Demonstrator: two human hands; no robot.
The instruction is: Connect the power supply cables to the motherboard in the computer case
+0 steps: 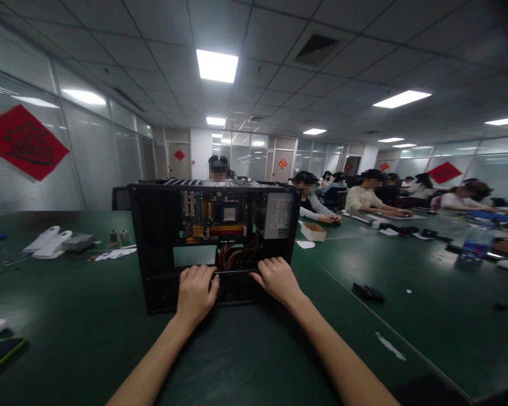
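Far left on the green table [68, 316]: white plastic pieces [48, 242], scraps of white paper [115, 254] and two small grey cylinders [118, 235], all well apart from the hands.

Centre, upright on the table: an open black computer case [214, 242], side panel off, motherboard [214, 217] exposed inside with a silver power supply [278, 217] at upper right and a bundle of red, yellow and black cables [237, 256] hanging below.

Left hand [197, 293] set on the lower front rail of the case, fingers curled over its edge in a closed grip on the metal. Right hand [278, 280] just beside it on the same rail, fingers likewise hooked over and closed on the edge, close to the cables.

Likely heavy and stiff: sheet-metal frame, weight biased toward the power-supply side. Rigid enough to be lifted or tipped by the frame, though stamped edges may be sharp and painted steel somewhat slick. Best held at the rails or outer corners, one hand each side; never by the board, the cables or the slots, all fragile.

Right of the case: a small open cardboard box [313, 231], a black part [367, 292] lying flat, other people seated at work further along.
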